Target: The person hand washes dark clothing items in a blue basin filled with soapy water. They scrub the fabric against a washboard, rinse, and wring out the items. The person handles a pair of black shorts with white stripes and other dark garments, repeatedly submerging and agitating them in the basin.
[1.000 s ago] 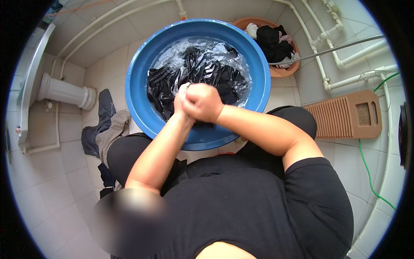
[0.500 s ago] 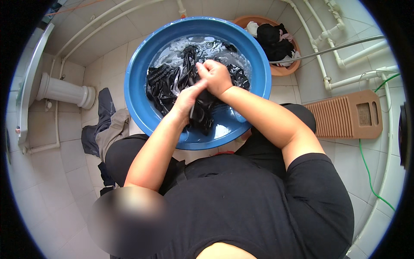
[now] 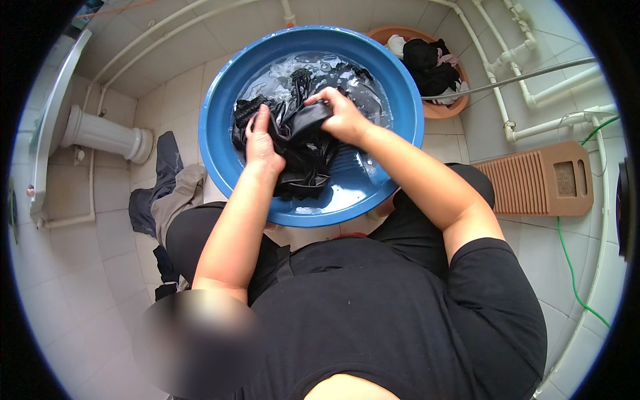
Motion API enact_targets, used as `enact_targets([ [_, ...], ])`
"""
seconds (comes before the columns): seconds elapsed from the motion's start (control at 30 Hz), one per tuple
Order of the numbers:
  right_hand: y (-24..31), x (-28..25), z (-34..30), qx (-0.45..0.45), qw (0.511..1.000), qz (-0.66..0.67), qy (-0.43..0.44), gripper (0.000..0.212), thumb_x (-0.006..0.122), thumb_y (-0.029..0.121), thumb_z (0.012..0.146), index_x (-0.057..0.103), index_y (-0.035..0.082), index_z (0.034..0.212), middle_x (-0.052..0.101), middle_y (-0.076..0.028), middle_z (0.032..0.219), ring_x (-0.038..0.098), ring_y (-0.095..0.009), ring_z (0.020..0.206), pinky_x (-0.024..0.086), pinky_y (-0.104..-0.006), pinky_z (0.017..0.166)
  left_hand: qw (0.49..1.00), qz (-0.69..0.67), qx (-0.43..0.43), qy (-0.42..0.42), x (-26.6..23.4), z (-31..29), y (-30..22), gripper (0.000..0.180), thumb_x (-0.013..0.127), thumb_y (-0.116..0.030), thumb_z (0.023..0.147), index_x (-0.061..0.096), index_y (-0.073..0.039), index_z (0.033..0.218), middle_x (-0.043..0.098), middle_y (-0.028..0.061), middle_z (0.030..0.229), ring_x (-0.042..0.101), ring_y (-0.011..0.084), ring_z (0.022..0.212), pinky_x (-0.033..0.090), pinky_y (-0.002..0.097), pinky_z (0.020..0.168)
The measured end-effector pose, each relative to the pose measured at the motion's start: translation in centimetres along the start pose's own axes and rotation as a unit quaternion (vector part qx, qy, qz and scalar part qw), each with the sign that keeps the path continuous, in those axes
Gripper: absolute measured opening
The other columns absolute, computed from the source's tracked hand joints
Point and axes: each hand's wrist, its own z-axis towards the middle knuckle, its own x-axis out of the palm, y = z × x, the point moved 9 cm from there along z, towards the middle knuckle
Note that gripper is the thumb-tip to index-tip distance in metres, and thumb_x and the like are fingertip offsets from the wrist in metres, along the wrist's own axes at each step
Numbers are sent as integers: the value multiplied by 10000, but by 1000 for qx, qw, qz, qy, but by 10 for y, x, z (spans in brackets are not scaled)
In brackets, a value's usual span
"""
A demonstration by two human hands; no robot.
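A large round blue tub (image 3: 212,127) holds sudsy water (image 3: 270,75) and a bunched, shiny wet black garment (image 3: 297,177). My left hand (image 3: 264,145) grips the garment's left side, fingers pointing away from me. On the other side, my right hand (image 3: 345,120) pinches a fold between thumb and fingers. Cloth spans the gap between both hands and hangs toward the tub's near side. Part of a ridged blue washing surface (image 3: 350,163) shows to the right of the cloth. Which part of the garment I hold cannot be made out.
An orange basin (image 3: 460,103) of dark and light clothes stands behind the tub at right. A brown washboard (image 3: 533,180) lies right, near white pipes (image 3: 499,100) and a green cord (image 3: 567,260). Dark and beige clothes (image 3: 177,187) lie left, by a white pedestal (image 3: 107,137).
My hands were pressed together over the garment; now they are apart, with cloth spread between them. The left hand moved left and the right hand slightly right. The view shifted slightly.
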Motion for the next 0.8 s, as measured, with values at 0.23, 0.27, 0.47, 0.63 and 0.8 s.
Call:
enact_targets([
  [0.23,130,79,-64,-299,937,-172,60,298,665,256,628,531,70,818,535,-118,872,554,-300,812,466,-361,695,981,27,-189,17,-18,10,60,238,657,-295,814,540,-161,972,582,41,750,567,191,620,489,332,591],
  [0.27,121,81,-64,-286,929,-227,54,250,668,307,647,557,103,738,576,-88,808,593,-257,724,479,-358,623,989,136,-5,54,-33,28,49,230,624,-337,824,547,-165,954,586,44,770,568,204,645,487,325,618],
  [0.47,49,18,-25,-49,945,-282,-159,337,558,306,810,569,90,551,568,-127,604,563,-315,552,443,-403,484,984,-47,-171,17,23,-31,64,269,517,-358,792,607,-105,806,627,52,789,602,240,743,492,367,699],
  [0.63,144,97,-67,-342,871,-354,-8,220,626,221,727,558,116,546,564,-65,582,558,-244,511,450,-354,510,971,45,-159,174,15,2,66,221,472,-269,860,487,-103,716,521,63,615,492,168,542,442,292,545],
  [0.8,45,-3,-4,-39,942,-299,-145,336,536,351,833,603,103,617,610,-128,694,593,-312,637,473,-402,565,938,40,-292,183,46,-46,67,283,550,-308,828,633,-55,922,652,71,872,625,199,852,506,316,769],
])
